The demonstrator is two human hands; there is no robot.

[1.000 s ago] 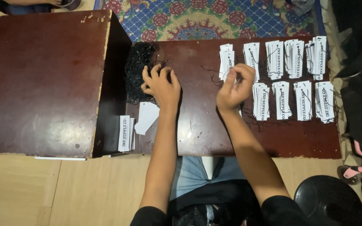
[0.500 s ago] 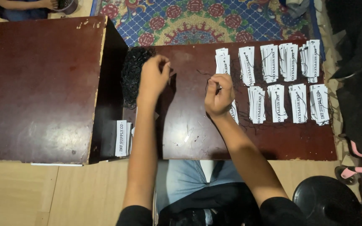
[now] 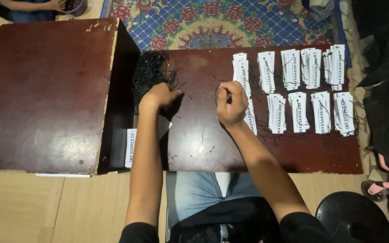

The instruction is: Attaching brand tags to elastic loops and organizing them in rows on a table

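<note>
Roughly nine strung tag stacks [image 3: 299,85] are laid out right of centre. Left hand [image 3: 158,95] is closed in the black string pile [image 3: 150,74], upper centre; right hand [image 3: 230,103] is pinched on a thread. Unstrung tags [image 3: 131,147] are seen at lower left of the tabletop [image 3: 194,144].

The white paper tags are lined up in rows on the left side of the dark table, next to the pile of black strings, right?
Not quite. In the head view the white paper tags sit on the table's right side; the black strings lie left.

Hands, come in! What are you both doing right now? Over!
Left hand pinching at black string pile. Right hand pinching a thin string, beside white paper tags. Nothing between them.
</note>
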